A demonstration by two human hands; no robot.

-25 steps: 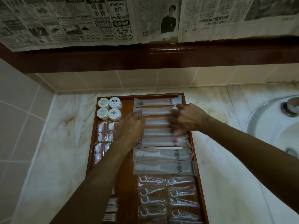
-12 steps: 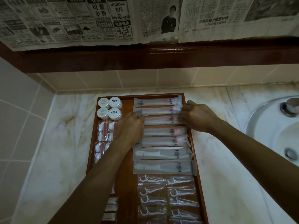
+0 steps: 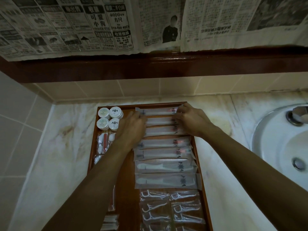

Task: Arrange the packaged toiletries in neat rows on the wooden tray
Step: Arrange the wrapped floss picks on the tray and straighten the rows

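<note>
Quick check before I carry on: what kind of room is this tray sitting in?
Most likely a bathroom, perhaps a hotel's: a white sink set into the marble counter, tiled walls, and a wooden tray of packaged guest toiletries.

Bare tray strip point(image 3: 128, 189) between packet columns

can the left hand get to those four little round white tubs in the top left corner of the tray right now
Probably yes. The left hand lies right beside the round tubs, with nothing between them or covering them.

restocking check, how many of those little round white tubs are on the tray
4, grouped two by two in the tray's far-left corner: back left, back right, front left, front right. The left hand might hide more.
</note>
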